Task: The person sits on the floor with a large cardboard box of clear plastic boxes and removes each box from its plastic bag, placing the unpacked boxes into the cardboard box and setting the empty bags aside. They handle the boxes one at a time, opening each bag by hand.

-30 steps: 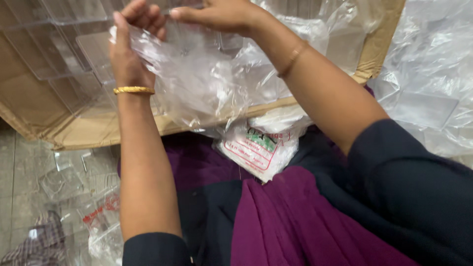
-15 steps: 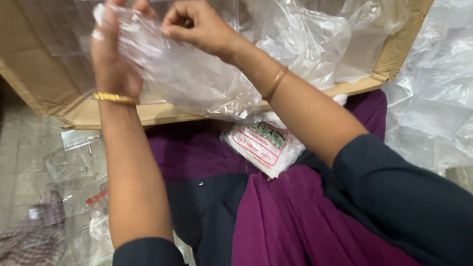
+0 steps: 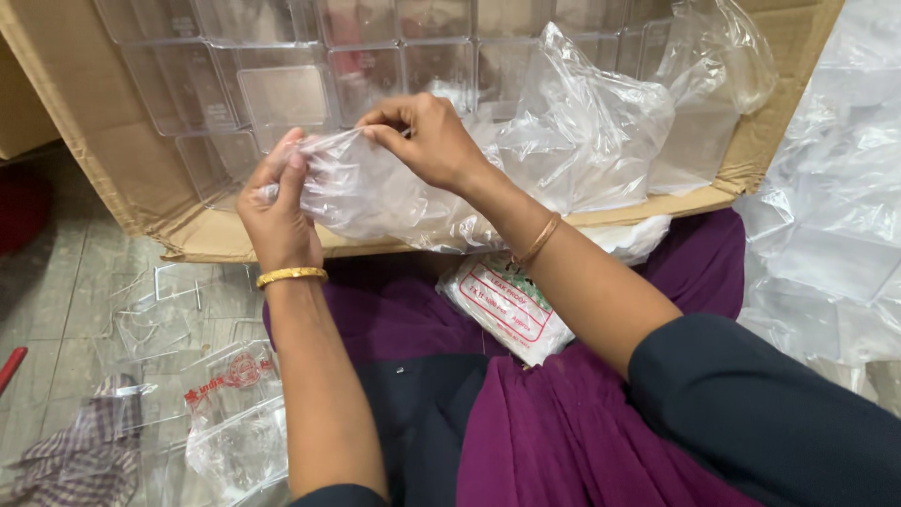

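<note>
Over the near edge of the open cardboard box (image 3: 141, 178), both hands gripped 1 clear plastic bag (image 3: 371, 192). The left hand (image 3: 277, 202) was clamped on the bag's left end, fingers folded over the film, a gold bangle (image 3: 291, 275) at its wrist. The right hand (image 3: 427, 141) pinched the bag's top edge between thumb and fingertips, just right of the left hand, so the 2 hands sat close together with the film stretched between them. Far behind them, clear plastic containers (image 3: 282, 94) filled the box, with more crumpled plastic film (image 3: 587, 131) to the right. Nearer, a flat printed packet (image 3: 507, 305) lay on the purple cloth (image 3: 563, 432) of the lap. Loose clear bags (image 3: 225, 413) lay on the floor at near left.
</note>
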`<state>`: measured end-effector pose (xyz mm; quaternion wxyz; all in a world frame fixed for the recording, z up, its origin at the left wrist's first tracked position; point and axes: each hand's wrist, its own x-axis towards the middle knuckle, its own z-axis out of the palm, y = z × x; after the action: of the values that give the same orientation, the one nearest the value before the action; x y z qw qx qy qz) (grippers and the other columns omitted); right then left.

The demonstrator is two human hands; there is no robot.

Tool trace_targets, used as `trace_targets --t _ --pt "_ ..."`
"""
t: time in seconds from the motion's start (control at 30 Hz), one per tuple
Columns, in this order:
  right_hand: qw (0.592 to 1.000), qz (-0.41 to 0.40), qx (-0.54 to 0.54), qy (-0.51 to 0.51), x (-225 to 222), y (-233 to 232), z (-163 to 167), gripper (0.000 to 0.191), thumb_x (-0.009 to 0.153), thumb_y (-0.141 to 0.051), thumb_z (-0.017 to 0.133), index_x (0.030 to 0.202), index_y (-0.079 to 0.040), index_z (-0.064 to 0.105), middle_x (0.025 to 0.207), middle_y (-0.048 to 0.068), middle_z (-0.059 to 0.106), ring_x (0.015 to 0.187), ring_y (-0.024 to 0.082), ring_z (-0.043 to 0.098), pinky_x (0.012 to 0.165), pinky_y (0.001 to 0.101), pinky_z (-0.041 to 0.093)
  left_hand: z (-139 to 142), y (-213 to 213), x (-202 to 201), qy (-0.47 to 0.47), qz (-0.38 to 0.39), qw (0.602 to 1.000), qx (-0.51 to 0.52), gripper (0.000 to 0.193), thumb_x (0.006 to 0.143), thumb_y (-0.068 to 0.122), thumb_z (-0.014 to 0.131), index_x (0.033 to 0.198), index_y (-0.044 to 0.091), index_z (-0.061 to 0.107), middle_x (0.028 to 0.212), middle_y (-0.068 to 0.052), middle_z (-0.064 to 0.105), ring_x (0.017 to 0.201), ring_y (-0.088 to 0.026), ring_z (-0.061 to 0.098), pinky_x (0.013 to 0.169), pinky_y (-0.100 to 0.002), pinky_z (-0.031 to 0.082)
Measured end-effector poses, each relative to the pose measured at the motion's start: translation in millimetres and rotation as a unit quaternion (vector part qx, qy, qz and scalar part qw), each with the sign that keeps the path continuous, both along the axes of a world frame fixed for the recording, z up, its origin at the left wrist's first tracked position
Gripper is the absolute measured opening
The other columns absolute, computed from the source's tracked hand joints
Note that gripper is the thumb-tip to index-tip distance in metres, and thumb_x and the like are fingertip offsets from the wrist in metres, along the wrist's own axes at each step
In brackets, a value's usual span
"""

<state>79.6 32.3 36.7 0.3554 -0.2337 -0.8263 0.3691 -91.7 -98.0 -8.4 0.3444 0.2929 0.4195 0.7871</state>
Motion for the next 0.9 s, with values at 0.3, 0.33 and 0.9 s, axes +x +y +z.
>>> trace_targets --t 0.3,0.33,0.9 --pt "0.999 -0.013 0.025 -0.039 2.1 -20.0 8.5 0.018 0.100 -0.014 0.064 0.112 -0.004 0.074 0.084 0.007 0.079 0.069 0.015 0.072 0.066 0.0320 0.055 -9.9 -8.7 3.2 0.022 0.062 0.998 0.016 0.020 0.096 0.016 0.082 0.099 0.006 0.066 0.101 -0.004 0.071 0.093 -0.009 0.060 0.085 -0.025 0.047" --pt "0.999 -0.014 0.034 -0.026 2.5 -19.7 8.4 0.018 0.100 -0.014 0.064 0.111 -0.004 0.074 0.086 0.008 0.078 0.073 0.015 0.073 0.068 0.0319 0.057 -9.7 -10.4 3.2 0.035 0.055 0.997 0.041 0.021 0.093 0.017 0.083 0.095 0.010 0.063 0.105 -0.002 0.073 0.099 -0.008 0.065 0.093 -0.024 0.051" --pt "0.974 0.082 -0.121 0.174 2.6 -1.8 2.8 0.020 0.104 -0.020 0.069 0.111 -0.003 0.077 0.101 0.005 0.078 0.090 0.012 0.069 0.083 0.0279 0.057 -4.6 -14.4 -8.0 0.017 -0.112 0.992 -0.048 0.029 0.105 0.026 0.069 0.111 -0.001 0.074 0.106 -0.007 0.073 0.097 -0.014 0.067 0.090 -0.029 0.054"
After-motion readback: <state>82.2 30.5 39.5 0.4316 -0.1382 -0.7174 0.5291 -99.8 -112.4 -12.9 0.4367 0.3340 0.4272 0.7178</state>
